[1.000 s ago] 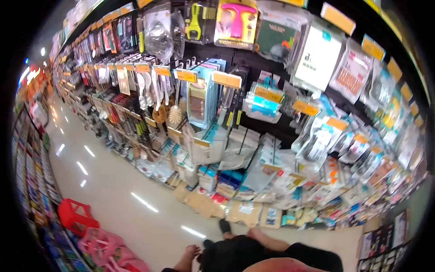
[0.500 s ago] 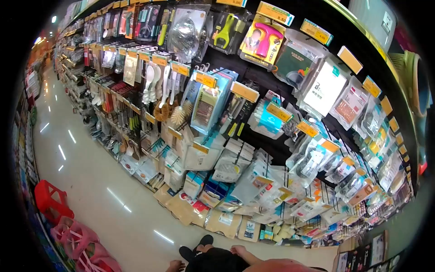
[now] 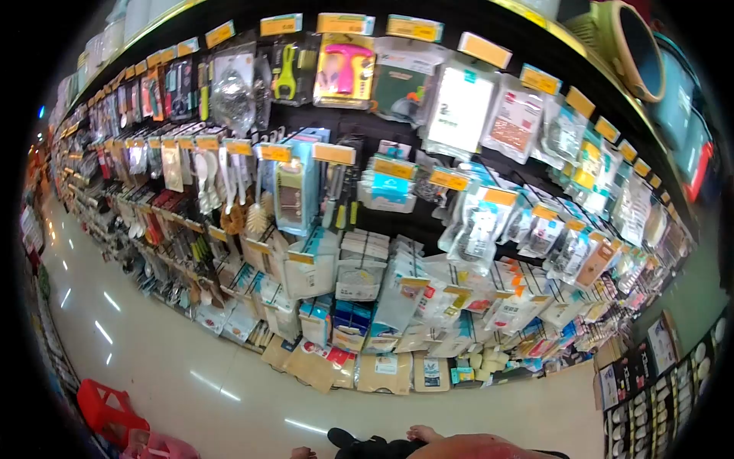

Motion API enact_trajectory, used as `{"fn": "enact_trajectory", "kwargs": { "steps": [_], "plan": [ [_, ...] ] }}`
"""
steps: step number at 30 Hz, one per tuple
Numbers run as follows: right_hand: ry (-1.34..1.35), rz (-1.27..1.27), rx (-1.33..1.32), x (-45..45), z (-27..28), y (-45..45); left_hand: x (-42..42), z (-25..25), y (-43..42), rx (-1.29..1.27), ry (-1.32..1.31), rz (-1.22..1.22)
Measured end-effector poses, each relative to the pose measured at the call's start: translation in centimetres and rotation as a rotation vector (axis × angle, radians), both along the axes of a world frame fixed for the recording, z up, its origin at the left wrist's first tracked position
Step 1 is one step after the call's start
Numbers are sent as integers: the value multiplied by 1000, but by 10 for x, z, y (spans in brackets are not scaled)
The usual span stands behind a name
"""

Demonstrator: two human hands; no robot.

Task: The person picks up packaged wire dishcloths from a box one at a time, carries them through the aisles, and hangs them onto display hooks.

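One red stool (image 3: pixel 112 413) we list at lower left, a pink plastic item (image 3: pixel 162 446) beside it. Next, our left hand (image 3: pixel 303 453), cut by the bottom edge; its fingers' state we cannot tell. Then one black shoe (image 3: pixel 342 437); flat brown boards (image 3: pixel 386 384) along the foot of the packed shelving, beyond and apart from our hands; our right hand (image 3: pixel 423 433), low, finger state too small to tell; far right, a dark stand (image 3: pixel 638 390).
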State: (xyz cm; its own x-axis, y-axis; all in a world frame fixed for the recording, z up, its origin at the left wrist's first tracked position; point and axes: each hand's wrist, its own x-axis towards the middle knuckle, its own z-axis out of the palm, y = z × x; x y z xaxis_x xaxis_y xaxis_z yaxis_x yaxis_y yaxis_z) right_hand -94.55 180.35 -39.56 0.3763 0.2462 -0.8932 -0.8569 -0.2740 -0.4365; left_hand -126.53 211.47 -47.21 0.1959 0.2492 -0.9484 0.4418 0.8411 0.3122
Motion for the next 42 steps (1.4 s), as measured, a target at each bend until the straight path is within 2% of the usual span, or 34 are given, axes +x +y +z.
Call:
{"fn": "enact_trajectory", "kwargs": {
  "steps": [3, 6, 7, 8, 9, 10, 11, 12, 13, 14, 15, 17, 18, 19, 20, 22, 23, 25, 27, 29, 32, 38, 42],
  "plan": [
    [-32, -116, -71, -42, 7, -49, 21, 6, 14, 49, -12, -227],
    [-50, -351, -139, -96, 6, -108, 49, 8, 10, 95, -194, -539],
    [28, -454, 76, -118, -24, -139, 61, 10, 4, 107, -274, -644],
    [137, -555, 285, -140, -56, -172, 81, 22, -13, 185, -107, -654],
    [265, -633, 468, -162, -85, -203, 105, 54, -33, 248, 61, -652],
    [194, -580, 98, -193, -69, -209, 107, 59, -42, 294, -129, -857],
    [172, -570, -53, -218, -49, -222, 114, 61, -54, 297, -199, -876],
    [171, -591, -93, -247, -43, -235, 120, 66, -75, 295, -265, -878],
    [183, -615, -116, -272, -40, -248, 125, 75, -105, 255, -239, -735],
    [196, -638, -129, -294, -41, -260, 127, 115, -137, 230, -255, -744],
    [207, -667, -138, -315, -43, -270, 124, 132, -165, 228, -258, -735],
    [233, -717, -149, -346, -47, -289, 103, 156, -216, 176, -345, -837],
    [245, -742, -151, -360, -47, -299, 92, 162, -234, 157, -307, -966],
    [256, -772, -153, -376, -49, -309, 80, 160, -253, 131, -265, -1099],
    [270, -796, -157, -392, -51, -319, 65, 155, -266, 117, -258, -1129],
    [290, -869, -144, -415, -51, -327, 53, 127, -268, 390, -398, -1345],
    [301, -905, -140, -424, -53, -331, 64, 123, -271, 391, -402, -1385],
    [320, -980, -126, -437, -56, -336, 93, 127, -268, 10, -152, -849],
    [353, -1043, -125, -449, -59, -336, 123, 134, -258, 6, -123, -902],
    [371, -1087, -130, -452, -63, -335, 159, 126, -255, 134, -79, -936],
    [371, -1138, -133, -425, -67, -340, 202, 140, -265, 188, -128, -950],
    [281, -1232, -129, -336, -54, -349, 261, 106, -290, 5, -18, -956],
    [165, -1338, -104, -271, -40, -352, 299, 89, -324, 23, -7, -995]
  ]
}}
